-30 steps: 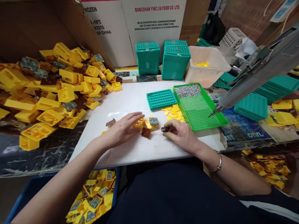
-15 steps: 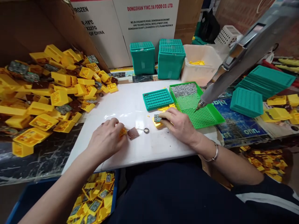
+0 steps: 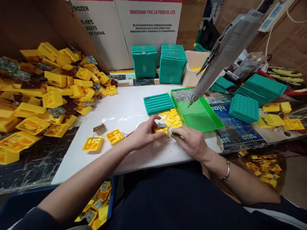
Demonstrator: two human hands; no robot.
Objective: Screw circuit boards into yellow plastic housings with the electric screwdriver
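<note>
A small yellow plastic casing (image 3: 162,130) with a grey circuit board in its top sits at the middle of the white work board. My left hand (image 3: 146,132) reaches round it, thumb on the near side and index finger raised over the far side; the thumb is blurred. Just right of the casing, my right hand (image 3: 190,140) has its thumb and fingers pinched together; whatever lies between them is hidden. Left of my hands lie an open yellow casing (image 3: 115,137) with thin wires and another open casing (image 3: 93,144), with a brown square plate (image 3: 99,128) behind it.
Behind my hands are loose yellow pieces (image 3: 174,118), a teal ribbed tray (image 3: 158,103) and a green tray (image 3: 211,123) holding small screws (image 3: 183,95). An electric screwdriver (image 3: 218,54) hangs above it. Yellow casings (image 3: 52,99) are heaped at left. Teal stacks (image 3: 144,62) stand behind.
My left hand has moved right, off the wired casing, to the casing with the circuit board. My right hand has come off that casing and sits a little to its right. The view has shifted.
</note>
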